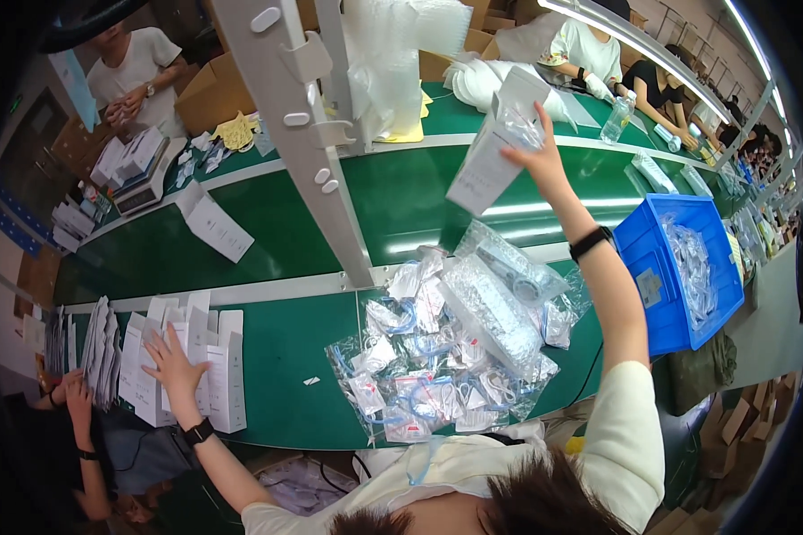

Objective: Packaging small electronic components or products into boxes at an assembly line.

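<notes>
1. Currently, a white carton (pixel 491 156) is being held up in the upper middle of the frame by the right hand (pixel 537 153), the grip being closed on its upper right corner; it is being kept tilted above the green belt (pixel 401 201), seemingly so that it hangs clear of the goods below.
2. Meanwhile, the left hand (pixel 171 361) is being laid flat, fingers spread, on a row of flat white cartons (pixel 196 361) at the lower left; nothing is being pinched, and the stack appears to be steadied or sorted by touch alone.
3. Those cartons are being kept overlapped on the green tabletop (pixel 285 357), probably so that single ones can be slid off easily.
4. Clear bags of small parts (pixel 446 348) are being kept heaped at the centre, within reach of both hands.
5. A blue crate (pixel 642 245) holding more bags is being kept at the right, beside the raised forearm.
6. Another white box (pixel 212 225) is lying on the belt at the left, well apart from the raised carton.
</notes>
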